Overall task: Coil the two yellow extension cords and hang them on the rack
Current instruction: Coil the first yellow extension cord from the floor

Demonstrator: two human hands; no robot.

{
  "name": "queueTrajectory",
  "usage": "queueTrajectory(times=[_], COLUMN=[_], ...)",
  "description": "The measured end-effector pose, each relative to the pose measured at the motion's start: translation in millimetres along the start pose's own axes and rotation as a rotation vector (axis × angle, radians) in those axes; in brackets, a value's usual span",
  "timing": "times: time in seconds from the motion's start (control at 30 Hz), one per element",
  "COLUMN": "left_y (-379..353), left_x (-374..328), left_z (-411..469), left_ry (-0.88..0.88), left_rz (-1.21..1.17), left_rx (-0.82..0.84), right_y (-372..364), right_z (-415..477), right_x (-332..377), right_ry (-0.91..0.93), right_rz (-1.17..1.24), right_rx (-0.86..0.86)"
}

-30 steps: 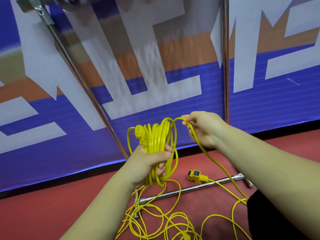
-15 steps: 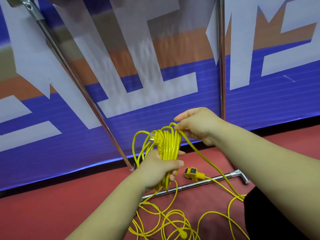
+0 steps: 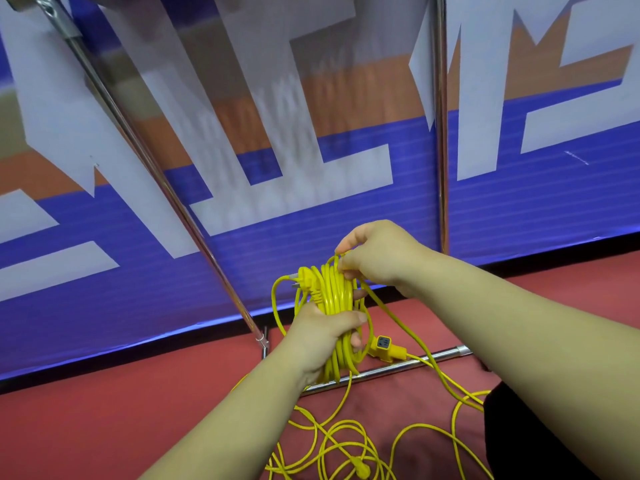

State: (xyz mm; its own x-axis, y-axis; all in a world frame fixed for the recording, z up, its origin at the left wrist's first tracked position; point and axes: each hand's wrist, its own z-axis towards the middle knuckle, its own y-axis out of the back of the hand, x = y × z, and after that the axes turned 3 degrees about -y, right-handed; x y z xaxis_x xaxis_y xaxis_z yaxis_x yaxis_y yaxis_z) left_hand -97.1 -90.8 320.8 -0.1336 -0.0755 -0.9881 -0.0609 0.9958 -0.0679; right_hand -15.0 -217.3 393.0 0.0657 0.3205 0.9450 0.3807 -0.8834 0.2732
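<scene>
Coiling one yellow extension cord: the left hand grips the coil at mid-height, above the red floor before the rack. The right hand pinches the running strand at the coil's top. Each new loop should match the others and seat under the left thumb. The loose cord on the floor possibly includes the second cord.

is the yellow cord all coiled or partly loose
Partly coiled: left hand grips a bundle of loops, right hand pinches the trailing strand, and loose cord lies spread on the red floor.
</scene>
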Motion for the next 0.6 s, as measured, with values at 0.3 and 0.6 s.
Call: queueTrajectory(times=[0.3, 0.6], left_y=[-0.2, 6.4], left_x=[-2.9, -4.4], left_z=[2.5, 1.8], left_ry=[-0.025, -0.005], left_rz=[-0.048, 0.050], left_rx=[0.029, -0.033], right_y=[22.9, 18.5], right_z=[14.3, 9.7], right_x=[-17.3, -20.3], right_ry=[-0.057, 0.015], right_rz=[-0.054, -0.005], right_rx=[-0.119, -0.034])
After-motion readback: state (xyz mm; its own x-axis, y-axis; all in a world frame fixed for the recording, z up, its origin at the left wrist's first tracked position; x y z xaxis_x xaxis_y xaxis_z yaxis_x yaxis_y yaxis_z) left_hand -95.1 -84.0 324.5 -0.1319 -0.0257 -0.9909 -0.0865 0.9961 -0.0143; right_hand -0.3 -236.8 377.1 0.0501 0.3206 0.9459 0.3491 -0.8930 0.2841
